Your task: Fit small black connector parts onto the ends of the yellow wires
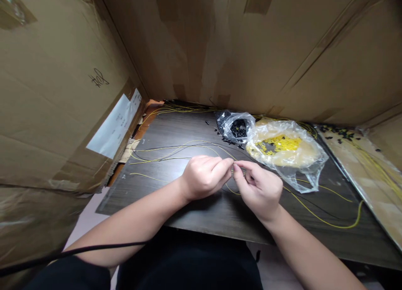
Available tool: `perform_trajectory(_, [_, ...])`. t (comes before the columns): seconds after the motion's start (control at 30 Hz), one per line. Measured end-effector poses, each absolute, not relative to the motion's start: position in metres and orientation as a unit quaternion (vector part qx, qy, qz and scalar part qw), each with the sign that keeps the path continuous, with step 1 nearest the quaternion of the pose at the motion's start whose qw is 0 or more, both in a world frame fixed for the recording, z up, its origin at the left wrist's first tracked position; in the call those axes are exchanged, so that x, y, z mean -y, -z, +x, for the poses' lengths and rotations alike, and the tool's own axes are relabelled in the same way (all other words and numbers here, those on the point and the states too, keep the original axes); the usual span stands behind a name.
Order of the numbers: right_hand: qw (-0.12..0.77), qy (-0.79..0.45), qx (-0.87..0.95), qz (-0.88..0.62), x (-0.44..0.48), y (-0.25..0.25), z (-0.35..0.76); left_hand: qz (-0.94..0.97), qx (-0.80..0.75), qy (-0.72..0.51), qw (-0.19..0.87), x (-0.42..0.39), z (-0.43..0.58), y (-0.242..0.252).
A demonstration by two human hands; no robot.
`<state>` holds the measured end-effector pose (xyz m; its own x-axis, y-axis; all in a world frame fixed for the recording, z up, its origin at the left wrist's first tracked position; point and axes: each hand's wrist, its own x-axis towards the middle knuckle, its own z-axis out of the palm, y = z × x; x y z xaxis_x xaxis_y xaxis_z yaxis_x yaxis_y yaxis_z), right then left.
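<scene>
My left hand [205, 178] is closed in a pinch above the dark tabletop. Its fingertips meet those of my right hand [258, 185], which is pinched as well. A thin yellow wire [232, 191] loops down beneath the fingertips, and a bit of yellow shows between them. Whatever small part may sit at the wire there is hidden by the fingers. More yellow and black wires [163, 148] run out to the left, past my left hand. On the right, a yellow wire [326, 224] trails from beneath my right wrist and curves up.
Behind my hands lies a clear bag of small black parts [238, 129], some spilled beside it. Next to it is a larger bag of small yellow pieces [284, 143]. Cardboard walls [201, 51] enclose the table [207, 214]. A black cable [103, 247] crosses my left forearm.
</scene>
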<state>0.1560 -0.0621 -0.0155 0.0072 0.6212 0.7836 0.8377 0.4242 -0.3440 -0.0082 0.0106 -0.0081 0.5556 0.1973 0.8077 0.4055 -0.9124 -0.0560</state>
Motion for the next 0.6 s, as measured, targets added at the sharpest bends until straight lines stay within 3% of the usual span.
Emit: perform_trajectory(0.6, [0.469,0.186,0.705,-0.499,0.0631,0.0179,0.1585,-0.880,0.149,0.442,0.089,-0.0112,-0.0107,0.0078])
